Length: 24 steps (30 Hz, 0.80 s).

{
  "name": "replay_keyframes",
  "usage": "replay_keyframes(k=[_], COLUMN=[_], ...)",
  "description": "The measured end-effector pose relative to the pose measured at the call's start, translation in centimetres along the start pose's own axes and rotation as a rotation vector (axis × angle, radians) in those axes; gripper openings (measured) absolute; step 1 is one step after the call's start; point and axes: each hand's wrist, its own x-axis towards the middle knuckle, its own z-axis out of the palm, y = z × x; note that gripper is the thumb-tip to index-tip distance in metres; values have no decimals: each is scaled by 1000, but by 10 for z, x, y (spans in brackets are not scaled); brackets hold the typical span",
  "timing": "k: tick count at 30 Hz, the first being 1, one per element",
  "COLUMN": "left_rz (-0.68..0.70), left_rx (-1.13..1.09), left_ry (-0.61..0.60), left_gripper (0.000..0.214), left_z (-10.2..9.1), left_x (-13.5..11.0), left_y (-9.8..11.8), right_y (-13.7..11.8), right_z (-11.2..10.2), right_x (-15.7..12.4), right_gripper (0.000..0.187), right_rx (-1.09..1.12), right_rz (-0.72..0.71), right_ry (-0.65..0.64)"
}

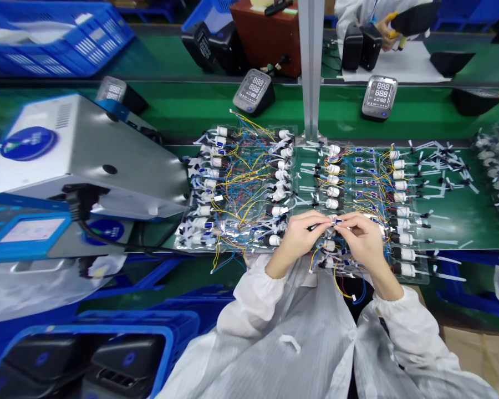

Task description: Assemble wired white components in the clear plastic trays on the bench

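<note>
White smock [258, 332] nearest. My left hand [301, 238] and right hand [361, 239] meet near the clear tray's [419, 281] near edge, fingertips closed on a small blue connector [338, 221] among wired white parts [332, 191].

My left hand [299, 238] and right hand [363, 241] meet over the wiring, fingertips pinched together on a small blue-and-white connector [338, 221]. Just below my hands, more white cylindrical parts [333, 191] sit in tidy rows, tangled with thin yellow, blue and red wires [249, 188], all lying on a clear plastic tray [419, 277] flat on the bench.
</note>
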Motion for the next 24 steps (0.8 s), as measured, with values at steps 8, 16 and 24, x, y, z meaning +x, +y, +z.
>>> replay_keyframes(k=[8, 16, 24], left_rz=[62, -108, -191], left_rx=[34, 548, 980], left_ry=[-39, -53, -243], left_gripper=[16, 41, 26], left_z=[1, -37, -20], left_x=[0, 26, 45], left_y=[3, 31, 15], right_y=[2, 9, 14], right_z=[-5, -27, -21], right_x=[-3, 9, 3], right_gripper=[5, 19, 17], right_rx=[-54, -423, -522], right_rz=[-63, -171, -275], right_ry=[-32, -34, -207])
